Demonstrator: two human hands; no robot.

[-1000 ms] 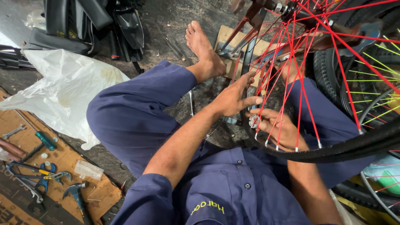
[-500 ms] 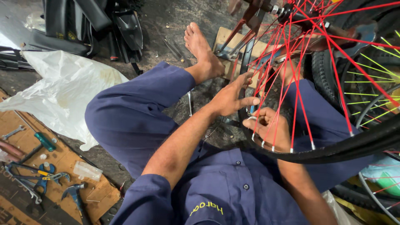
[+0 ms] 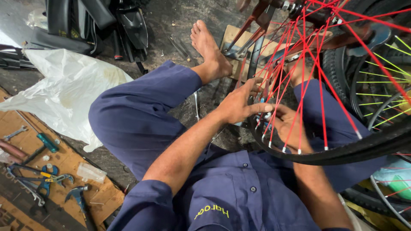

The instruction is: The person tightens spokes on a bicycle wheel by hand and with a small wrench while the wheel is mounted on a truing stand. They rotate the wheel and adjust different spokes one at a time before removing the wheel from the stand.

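Note:
I sit on the ground in blue work clothes with a bicycle wheel (image 3: 342, 155) over my lap; it has a black tyre and red spokes (image 3: 322, 112). My left hand (image 3: 237, 107) reaches in from the left, its thumb and fingers pinched on a red spoke close to the rim. My right hand (image 3: 292, 128) lies behind the spokes, palm up, fingertips meeting the left thumb at the same spot. Whether it grips anything is blurred. My bare left foot (image 3: 209, 47) rests by a wooden block (image 3: 233, 38).
A second wheel with yellow-green spokes (image 3: 379, 85) stands at the right. A white plastic bag (image 3: 64, 90) lies left of my knee. On cardboard (image 3: 64, 160) at lower left lie blue-handled pliers (image 3: 43, 177), a wrench (image 3: 15, 133) and a screwdriver (image 3: 47, 142). Black vehicle parts (image 3: 107, 21) sit beyond.
Both hands stay at the same place on the rim. The right hand's fingers have shifted slightly among the spokes, toward the left thumb.

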